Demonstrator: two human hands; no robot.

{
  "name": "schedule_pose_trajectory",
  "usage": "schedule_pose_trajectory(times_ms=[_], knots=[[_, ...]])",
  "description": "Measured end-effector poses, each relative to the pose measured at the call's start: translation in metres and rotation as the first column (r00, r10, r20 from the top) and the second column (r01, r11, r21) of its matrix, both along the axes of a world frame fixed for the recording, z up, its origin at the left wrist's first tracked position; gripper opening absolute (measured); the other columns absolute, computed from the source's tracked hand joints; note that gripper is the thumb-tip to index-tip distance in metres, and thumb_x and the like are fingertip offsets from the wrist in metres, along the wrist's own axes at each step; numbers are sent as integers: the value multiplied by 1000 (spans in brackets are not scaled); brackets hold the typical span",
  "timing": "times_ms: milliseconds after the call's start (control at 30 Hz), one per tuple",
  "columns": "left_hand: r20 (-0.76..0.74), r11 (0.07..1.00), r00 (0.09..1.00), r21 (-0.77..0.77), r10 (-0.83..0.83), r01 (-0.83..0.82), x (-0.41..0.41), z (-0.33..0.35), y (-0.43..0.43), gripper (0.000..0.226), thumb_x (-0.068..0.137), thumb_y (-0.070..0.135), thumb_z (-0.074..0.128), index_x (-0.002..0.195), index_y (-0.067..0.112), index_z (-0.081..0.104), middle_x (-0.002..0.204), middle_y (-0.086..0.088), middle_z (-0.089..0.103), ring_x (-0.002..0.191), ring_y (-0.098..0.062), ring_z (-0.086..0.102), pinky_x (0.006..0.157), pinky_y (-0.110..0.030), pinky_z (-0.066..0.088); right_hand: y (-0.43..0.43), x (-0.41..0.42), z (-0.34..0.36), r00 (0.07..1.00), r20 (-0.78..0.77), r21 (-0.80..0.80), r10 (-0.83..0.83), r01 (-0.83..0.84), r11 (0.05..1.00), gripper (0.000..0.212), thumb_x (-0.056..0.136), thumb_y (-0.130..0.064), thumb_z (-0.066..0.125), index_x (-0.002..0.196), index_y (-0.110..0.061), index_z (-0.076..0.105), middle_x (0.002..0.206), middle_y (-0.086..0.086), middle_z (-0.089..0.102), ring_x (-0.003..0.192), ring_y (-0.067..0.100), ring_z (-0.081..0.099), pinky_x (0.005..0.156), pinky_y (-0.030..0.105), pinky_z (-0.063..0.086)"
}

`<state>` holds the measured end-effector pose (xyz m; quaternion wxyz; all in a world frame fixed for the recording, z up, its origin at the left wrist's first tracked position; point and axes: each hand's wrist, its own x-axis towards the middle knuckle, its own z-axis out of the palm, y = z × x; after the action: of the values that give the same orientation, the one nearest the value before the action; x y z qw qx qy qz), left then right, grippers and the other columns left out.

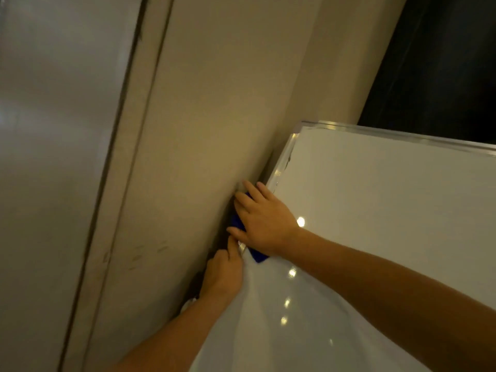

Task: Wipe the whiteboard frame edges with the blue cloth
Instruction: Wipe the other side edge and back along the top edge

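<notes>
1. Wall (214,103): beige, plain, with a few scuff marks low down. It fills the middle of the view, and the board's left side stands against it.

2. Grey panel (53,157): smooth and faintly glossy, left of the wall behind a dark seam.

3. Whiteboard (375,237): white glossy surface, tilted in view, filling the lower right. Several small light reflections run down its lower part. There are dark smudges near its top left corner.

4. Dark panel (442,63): near black, above the board's top edge at the upper right.

5. Whiteboard frame (282,159): thin silvery strip, seen along the board's top edge and its left edge. The left edge lies just beside the wall.

6. Right hand (264,224): bare forearm crossing the board from the lower right. The palm faces down with the fingers spread and fairly straight, pressed flat over the cloth at the frame's left edge. The fingertips reach past the frame to the wall.

7. Left hand (222,275): lower on the same left edge, with the back of the hand toward the camera. The fingers curl around the frame and their tips are hidden behind it. One digit lies straight along the frame, touching the right hand.

8. Blue cloth (258,255): deep blue, mostly covered, trapped between the right palm and the frame's left edge. One corner shows below the wrist on the board surface, and another patch shows between the fingers on the wall side.
</notes>
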<state>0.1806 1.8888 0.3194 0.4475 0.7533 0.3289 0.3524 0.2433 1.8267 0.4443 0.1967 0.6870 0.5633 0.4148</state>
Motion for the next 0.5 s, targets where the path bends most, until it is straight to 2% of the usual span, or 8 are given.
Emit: schedule_pose_trajectory(times_ms=[33,67,133,167,233,333,400,500], knots=[[36,998,999,-57,31,-28,3,-2,-1,58,99,50,23,121,9,58,118,-20,62,96,-28,61,83,-35,46,3,6,21,996,21,49,-86,85,995,72,97,-61,23,138,-8,51,147,11,45,144,36,24,119,51,15],[86,992,996,-124,22,-11,2,-1,-4,67,95,59,17,101,13,64,105,-15,67,80,-20,61,70,-29,45,5,13,43,988,15,154,-152,148,977,70,98,-60,20,139,-11,49,148,10,43,145,36,21,119,52,14],[144,994,989,-110,20,-4,2,-1,-10,72,85,70,10,70,21,61,74,-1,65,57,-4,50,50,-18,34,10,23,67,970,-70,357,-231,241,903,68,99,-59,16,144,-15,42,153,9,36,146,38,14,119,53,10],[140,999,990,-38,27,-21,0,-3,-10,75,85,71,9,67,20,62,67,3,62,54,-3,49,47,-18,32,16,18,61,963,-134,389,-232,266,882,71,98,-60,14,147,-14,39,156,10,31,147,39,9,119,53,8],[120,993,991,92,60,-71,1,-5,-4,75,94,63,17,78,12,69,74,-3,67,63,-16,59,56,-24,39,30,2,24,972,-193,324,-137,195,926,81,96,-64,11,148,-8,36,158,14,27,149,38,4,120,53,4],[99,990,990,89,104,-113,3,-4,2,64,98,53,25,83,8,68,91,-16,70,84,-33,65,68,-30,44,23,-6,-14,989,-139,157,-44,66,985,82,97,-63,11,144,-3,40,154,18,35,149,34,12,121,52,7],[153,997,987,52,48,-56,3,-5,0,74,94,62,19,78,12,71,83,-13,71,77,-27,66,62,-26,42,17,7,16,993,-90,187,-78,94,978,74,99,-58,14,145,-6,39,154,16,35,148,34,13,120,52,7],[181,999,982,38,-44,38,0,-9,-5,77,90,67,13,66,17,66,64,-1,66,57,-11,60,48,-22,41,13,29,62,972,-111,400,-209,236,885,65,101,-52,19,149,-9,29,153,14,33,148,35,12,120,53,8]])
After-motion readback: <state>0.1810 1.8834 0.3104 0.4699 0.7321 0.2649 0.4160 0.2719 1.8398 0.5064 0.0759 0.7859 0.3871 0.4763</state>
